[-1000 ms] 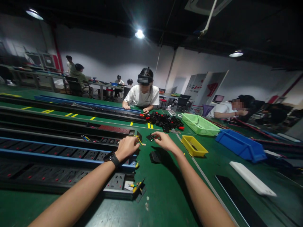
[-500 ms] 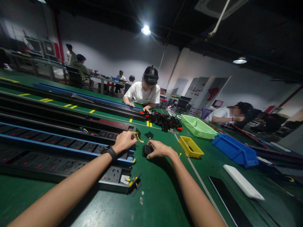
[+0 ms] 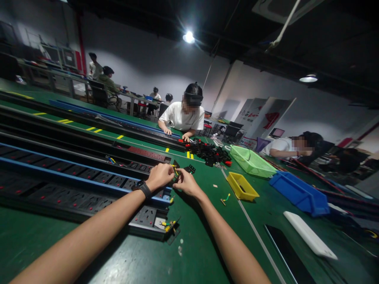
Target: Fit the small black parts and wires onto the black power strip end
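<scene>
My left hand, with a dark watch on the wrist, is closed in a pinch at the end of a black power strip. A short yellow-green wire shows at its fingertips. My right hand meets it from the right, its fingers curled in beside the wire; what they hold is hidden. A small black end plate lies just beyond. Below my left hand are a blue-edged socket strip and a nearer black socket strip, with a yellow-green wire at its end.
Ahead, a co-worker rests both hands by a pile of black and red parts. To the right are a green basket, a yellow bin, a blue bin, a white bar-shaped object, a phone and a loose wire.
My right hand has moved up and left, close to my left hand and the wire. The black block it held is out of sight. My left hand stays by the strip end.
</scene>
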`<state>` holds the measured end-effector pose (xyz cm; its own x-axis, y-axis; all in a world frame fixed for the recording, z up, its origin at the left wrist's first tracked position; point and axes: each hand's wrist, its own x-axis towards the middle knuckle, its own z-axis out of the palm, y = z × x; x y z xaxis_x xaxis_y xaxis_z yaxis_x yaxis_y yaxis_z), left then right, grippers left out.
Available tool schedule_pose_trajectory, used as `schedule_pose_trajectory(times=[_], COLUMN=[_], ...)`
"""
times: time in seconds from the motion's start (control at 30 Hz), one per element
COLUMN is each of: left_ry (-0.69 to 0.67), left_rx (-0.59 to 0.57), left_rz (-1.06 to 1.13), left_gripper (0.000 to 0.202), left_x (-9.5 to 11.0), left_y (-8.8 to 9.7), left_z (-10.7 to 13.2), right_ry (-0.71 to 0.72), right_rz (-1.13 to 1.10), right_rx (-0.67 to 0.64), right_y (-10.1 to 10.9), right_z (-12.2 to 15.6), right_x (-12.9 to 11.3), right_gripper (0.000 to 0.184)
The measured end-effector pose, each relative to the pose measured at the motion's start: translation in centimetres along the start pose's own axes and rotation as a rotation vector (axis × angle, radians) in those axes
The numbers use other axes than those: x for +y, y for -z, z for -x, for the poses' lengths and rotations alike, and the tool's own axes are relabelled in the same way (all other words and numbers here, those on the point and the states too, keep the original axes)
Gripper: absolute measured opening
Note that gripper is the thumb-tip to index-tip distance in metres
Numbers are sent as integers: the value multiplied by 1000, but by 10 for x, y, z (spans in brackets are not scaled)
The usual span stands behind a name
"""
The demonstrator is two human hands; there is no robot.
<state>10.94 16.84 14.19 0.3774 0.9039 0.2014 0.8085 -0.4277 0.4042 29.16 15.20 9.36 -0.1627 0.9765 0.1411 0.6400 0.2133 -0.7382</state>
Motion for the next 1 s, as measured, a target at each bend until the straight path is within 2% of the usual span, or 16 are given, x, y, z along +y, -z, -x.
schedule_pose_trajectory(times=[0.17, 0.3, 0.37, 0.47, 0.53, 0.57, 0.63, 0.7, 0.77, 0.83, 0.93, 1.0], left_ry=[-35, -28, -28, -41, -49, -51, -54, -60, -70, -86, -116, -127], left_rx=[-9, -16, -13, -10, -11, -12, -16, -21, -27, -27, -24, -22], left_rz=[-12, -19, -24, -42, -60, -69, -88, -106, -121, -133, -143, -144], left_gripper=[26, 29, 31, 31, 29, 29, 29, 29, 29, 31, 36, 37], left_x=[0, 0, 0, -1, -1, -1, 0, 0, 1, 3, 6, 7], left_y=[0, 1, 2, 2, 2, 2, 3, 3, 3, 2, -1, -2], left_z=[3, 3, 4, 6, 7, 7, 8, 8, 8, 8, 9, 9], right_ry=[159, 207, 216, 175, 115, 73, -43, -174, -273, -353, -447, -430], right_rz=[65, 25, 4, 44, 107, 128, 211, 322, 447, 578, 717, 733], right_rx=[44, 87, 73, -59, -93, -53, 127, 283, 321, 295, 162, 64], right_y=[-6, -16, -13, 9, 31, 42, 63, 80, 95, 108, 129, 142], right_z=[4, 6, 8, 7, 5, 4, 2, 5, 12, 24, 48, 68], right_x=[2, 0, -1, 4, 12, 17, 30, 45, 58, 70, 84, 91], right_gripper=[75, 70, 76, 84, 69, 58, 40, 36, 36, 36, 31, 24])
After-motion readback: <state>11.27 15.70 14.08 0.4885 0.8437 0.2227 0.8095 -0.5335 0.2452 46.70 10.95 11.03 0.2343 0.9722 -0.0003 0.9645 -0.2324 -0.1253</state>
